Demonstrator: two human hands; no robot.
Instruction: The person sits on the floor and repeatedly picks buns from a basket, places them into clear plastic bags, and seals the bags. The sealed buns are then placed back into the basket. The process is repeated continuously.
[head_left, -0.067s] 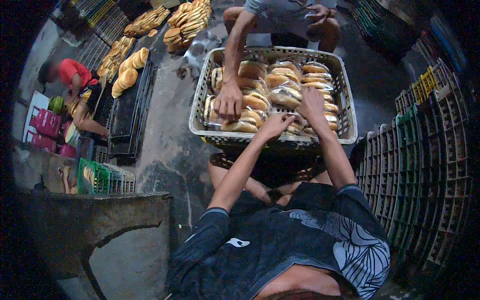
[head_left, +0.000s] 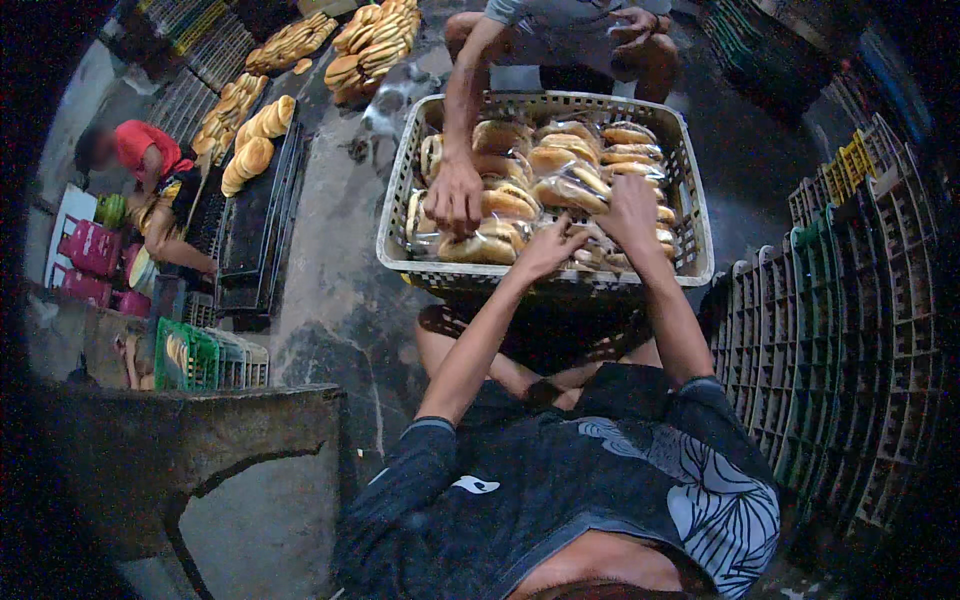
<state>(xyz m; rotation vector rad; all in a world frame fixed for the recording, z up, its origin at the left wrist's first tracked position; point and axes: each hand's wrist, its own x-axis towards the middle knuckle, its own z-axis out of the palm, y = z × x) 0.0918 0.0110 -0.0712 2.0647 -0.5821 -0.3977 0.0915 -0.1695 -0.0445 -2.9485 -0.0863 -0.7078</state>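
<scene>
A pale plastic crate [head_left: 394, 235] stands in front of me, filled with rows of filled bread buns [head_left: 512, 204] in clear wrappers. At the crate's near side, my left hand [head_left: 548, 248] is over wrapped buns with its fingers apart. My right hand [head_left: 630, 212] reaches down among the buns right of centre; its fingertips are hidden, so its grip does not show. A wrapped bun [head_left: 572, 192] lies just left of it. Across from me, a co-worker's hand [head_left: 455, 198] reaches down onto buns at the crate's left.
Stacked crates [head_left: 800, 330] line the right side. At the far left are black trays [head_left: 255, 225] beside unwrapped buns [head_left: 250, 160], and a person in a red shirt [head_left: 145, 145]. Loose buns [head_left: 375, 45] are heaped farther back. A concrete ledge [head_left: 250, 430] is at lower left.
My left hand's fingers have spread and moved slightly up over the buns. My right hand has shifted a little. The co-worker's hand stays almost in place.
</scene>
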